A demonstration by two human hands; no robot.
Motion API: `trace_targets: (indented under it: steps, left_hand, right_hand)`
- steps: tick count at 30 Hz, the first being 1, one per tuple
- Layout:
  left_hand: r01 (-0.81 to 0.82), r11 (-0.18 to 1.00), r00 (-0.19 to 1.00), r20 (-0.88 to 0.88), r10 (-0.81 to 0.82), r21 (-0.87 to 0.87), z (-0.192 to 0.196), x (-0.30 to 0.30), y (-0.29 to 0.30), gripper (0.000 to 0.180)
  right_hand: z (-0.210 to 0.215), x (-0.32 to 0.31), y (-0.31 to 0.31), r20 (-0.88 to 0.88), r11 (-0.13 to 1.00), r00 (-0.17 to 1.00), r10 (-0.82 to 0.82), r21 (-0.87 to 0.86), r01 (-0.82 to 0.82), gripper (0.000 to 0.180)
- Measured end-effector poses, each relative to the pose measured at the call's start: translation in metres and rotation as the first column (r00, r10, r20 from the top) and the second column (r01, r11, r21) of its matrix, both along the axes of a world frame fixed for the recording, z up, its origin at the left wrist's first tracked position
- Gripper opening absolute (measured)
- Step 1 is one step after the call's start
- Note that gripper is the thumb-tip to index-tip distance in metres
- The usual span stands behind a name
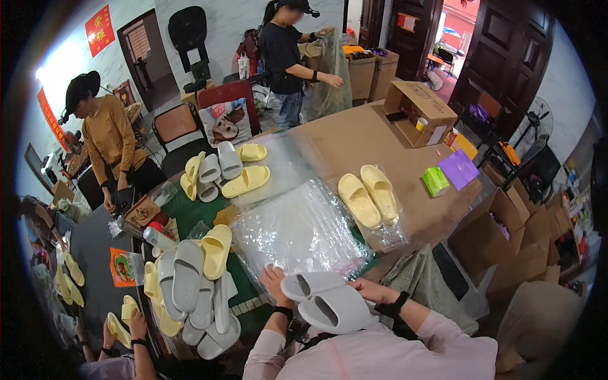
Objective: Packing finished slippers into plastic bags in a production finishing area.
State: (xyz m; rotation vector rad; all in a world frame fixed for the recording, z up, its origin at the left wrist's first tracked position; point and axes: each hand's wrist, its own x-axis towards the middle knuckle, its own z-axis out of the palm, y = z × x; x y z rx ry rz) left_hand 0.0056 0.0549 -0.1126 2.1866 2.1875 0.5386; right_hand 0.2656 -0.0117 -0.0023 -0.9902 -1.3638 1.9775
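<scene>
Left hand (273,282), edge of bags (297,225), open tabletop (342,142)

From where I stand, the left hand (275,284) points toward eleven o'clock, palm down, fingers loosely spread. Its forearm (277,323) slants up toward one, out of a pink sleeve (268,350). The right hand (373,292) points toward ten, fingertips partly hidden, its elbow bent out toward four. Dark bands (394,304) circle both wrists.

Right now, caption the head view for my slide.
Grey slippers between the person's left hand and right hand, clear plastic bags lying just beyond.
</scene>
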Motion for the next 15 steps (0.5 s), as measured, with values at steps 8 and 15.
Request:
trace_targets:
  steps: [8, 15]
  left_hand:
    - [0.217, 0.976, 0.972, 0.095, -0.214, -0.018, -0.011, -0.013, -0.005, 0.032]
    - [0.098, 0.972, 0.872, 0.489, 0.021, -0.215, -0.021, -0.017, 0.008, 0.038]
  right_hand:
    - [-0.001, 0.002, 0.012, 0.168, 0.995, 0.983, 0.074, -0.071, -0.063, 0.027]
    - [-0.007, 0.002, 0.030, 0.386, 0.967, 0.915, 0.117, 0.166, -0.193, 0.038]
